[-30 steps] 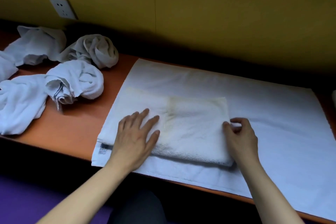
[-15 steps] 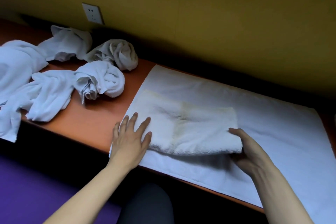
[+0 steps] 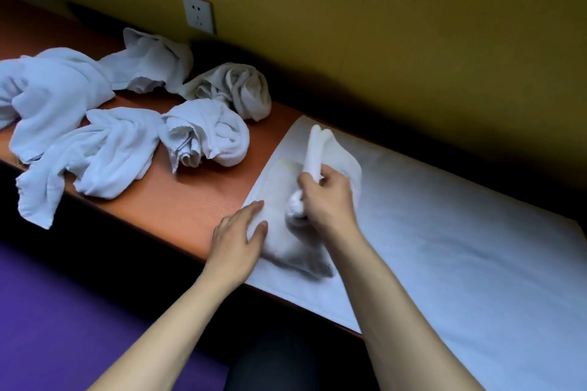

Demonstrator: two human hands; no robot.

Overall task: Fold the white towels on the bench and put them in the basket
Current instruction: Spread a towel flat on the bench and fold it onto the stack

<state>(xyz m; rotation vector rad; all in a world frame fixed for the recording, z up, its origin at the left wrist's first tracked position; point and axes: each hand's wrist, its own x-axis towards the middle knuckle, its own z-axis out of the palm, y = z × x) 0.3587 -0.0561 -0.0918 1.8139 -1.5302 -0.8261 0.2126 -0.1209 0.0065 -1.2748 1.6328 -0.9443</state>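
Both hands work one towel point(image 3: 286, 232) — right hand point(image 3: 330, 197) gripping, left hand point(image 3: 236, 238) pressing

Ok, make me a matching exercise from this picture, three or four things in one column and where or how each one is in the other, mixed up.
Things
1. left hand
2. right hand
3. wall socket
4. crumpled towels

States or places
A. on the yellow wall above the bench
B. lying unfolded on the orange bench top
C. resting flat, fingers straight, on the lower part of the towel being folded
D. its grip lifting one end of that towel up

Pairs: 1-C, 2-D, 3-A, 4-B
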